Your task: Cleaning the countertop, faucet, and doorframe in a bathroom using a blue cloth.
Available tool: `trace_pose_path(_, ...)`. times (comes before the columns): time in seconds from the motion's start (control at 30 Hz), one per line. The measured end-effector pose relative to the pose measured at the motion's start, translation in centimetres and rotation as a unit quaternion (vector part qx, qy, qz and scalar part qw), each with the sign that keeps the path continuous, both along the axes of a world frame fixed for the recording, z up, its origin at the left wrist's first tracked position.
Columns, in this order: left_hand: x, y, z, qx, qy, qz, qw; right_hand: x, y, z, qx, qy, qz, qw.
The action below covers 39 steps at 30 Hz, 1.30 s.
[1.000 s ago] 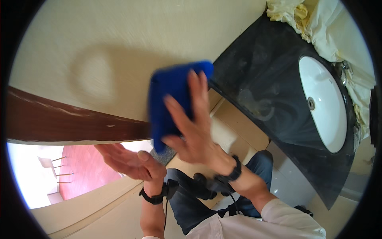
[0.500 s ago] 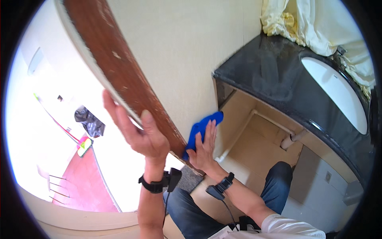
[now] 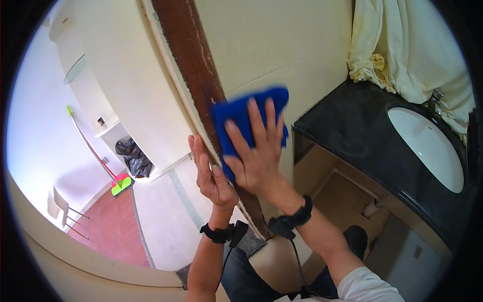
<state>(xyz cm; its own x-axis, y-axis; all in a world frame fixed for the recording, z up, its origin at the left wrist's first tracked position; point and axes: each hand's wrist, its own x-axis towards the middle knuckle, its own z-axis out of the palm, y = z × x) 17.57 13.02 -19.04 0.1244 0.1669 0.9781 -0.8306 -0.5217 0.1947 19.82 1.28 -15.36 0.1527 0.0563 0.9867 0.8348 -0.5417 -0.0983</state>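
Observation:
A blue cloth (image 3: 236,121) lies spread over the brown wooden door frame (image 3: 187,60) and the pale wall beside it. My right hand (image 3: 259,156) presses the cloth there, fingers spread across it, and holds it against the surface. The cloth's edges look slightly blurred. My left hand (image 3: 214,183) rests along the left edge of the frame, palm toward it and fingers stretched out, with nothing in it. Worn pale patches run along the frame's edge. Both wrists wear black straps with cables.
To the right stands a black countertop (image 3: 347,131) with a white oval basin (image 3: 427,148), below a cream curtain (image 3: 387,45). A pipe (image 3: 375,206) runs under it. Left, beyond the frame, are a green-headed broom (image 3: 122,186), a black plastic bag (image 3: 133,158) and a chair (image 3: 63,209).
My right hand has moved the blue cloth up along the frame, away from its lower part. My left hand has shifted lower and right along the edge. The view has turned.

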Motion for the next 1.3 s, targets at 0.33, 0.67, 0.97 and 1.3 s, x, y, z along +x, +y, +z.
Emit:
trace_pose_path(0.33,-0.2,0.7,-2.2,-0.154,0.078,-0.178,0.969,-0.9,1.9,7.8,0.029,-0.07,-0.011,0.997)
trace_pose_path(0.67,-0.6,1.3,-0.6,-0.206,0.031,-0.437,0.875,-2.2,1.5,-4.9,-0.01,0.024,-0.02,0.999)
trace_pose_path(0.97,-0.3,2.3,-0.6,-0.159,0.061,-0.434,0.885,-1.4,1.7,-1.9,0.01,-0.006,-0.043,0.999)
trace_pose_path(1.3,-0.8,3.2,-1.0,-0.193,0.086,-0.435,0.875,-0.1,2.3,6.9,0.031,-0.071,-0.025,0.997)
